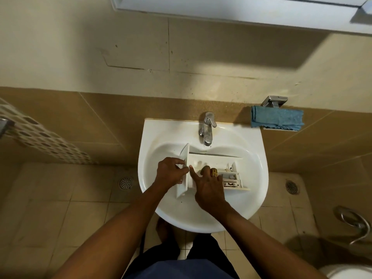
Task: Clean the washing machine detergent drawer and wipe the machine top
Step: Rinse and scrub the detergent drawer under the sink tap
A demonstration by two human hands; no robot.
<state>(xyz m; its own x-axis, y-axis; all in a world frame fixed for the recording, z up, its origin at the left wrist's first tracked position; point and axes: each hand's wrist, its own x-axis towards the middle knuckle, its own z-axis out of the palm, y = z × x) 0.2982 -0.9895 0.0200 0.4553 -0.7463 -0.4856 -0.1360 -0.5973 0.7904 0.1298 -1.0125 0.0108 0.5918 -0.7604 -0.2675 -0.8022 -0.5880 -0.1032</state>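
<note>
Drawer (213, 164) lies in sink (251, 198), centre frame. Left hand (171, 174) grips its front panel, fingers closed on it. Right hand (209, 188) rests inside, fingers spread open.

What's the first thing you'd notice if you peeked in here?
Two bare hands working on a white detergent drawer that lies in the white sink, right in the middle. The left hand grips the drawer's front panel while the right hand, wearing a gold ring, reaches its fingers inside. A blue cloth hangs on the wall to the right of the tap.
</note>
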